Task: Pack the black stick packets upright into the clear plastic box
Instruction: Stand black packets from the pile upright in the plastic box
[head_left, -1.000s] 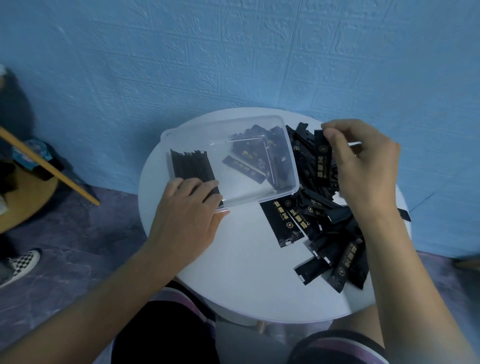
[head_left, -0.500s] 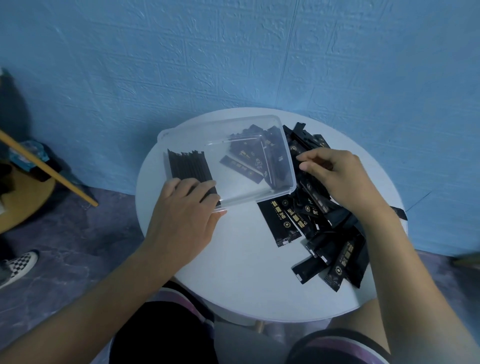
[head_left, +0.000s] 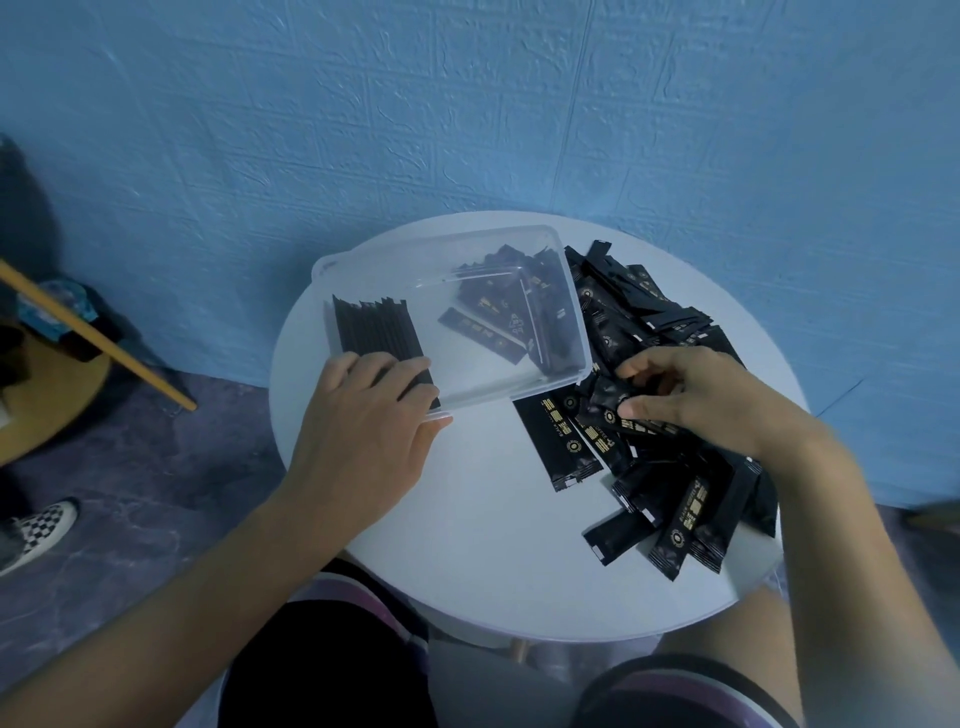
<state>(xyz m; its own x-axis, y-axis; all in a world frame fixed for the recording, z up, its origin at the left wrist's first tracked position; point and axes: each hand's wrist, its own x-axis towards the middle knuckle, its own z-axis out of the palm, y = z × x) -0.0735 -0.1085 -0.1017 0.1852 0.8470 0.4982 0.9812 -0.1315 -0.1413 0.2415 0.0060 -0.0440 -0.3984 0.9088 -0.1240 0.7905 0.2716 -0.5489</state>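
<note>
We note a loose heap of black stick packets (head_left: 670, 415), slim glossy sachets with gold print and crimped ends, spread over the right half of a round white table (head_left: 467, 545). Just left of the heap stands the clear plastic box (head_left: 483, 379), open-topped, against a blue textured wall (head_left: 467, 104). Inside its left end a row of packets (head_left: 376, 332) stands on edge, packed tight, long axes running from us toward the wall; at its right end a few packets (head_left: 498, 317) lie tumbled at slants. The heap's packets point every way, several fanning toward the box. Our left hand (head_left: 363, 436) lies flat, fingers together, over the box's near-left corner and the standing row. Our right hand (head_left: 696, 400) curls into the heap, thumb and fingertips pinching at a packet there. A checkered shoe (head_left: 36, 535) and a wooden stick (head_left: 93, 338) sit off left.
</note>
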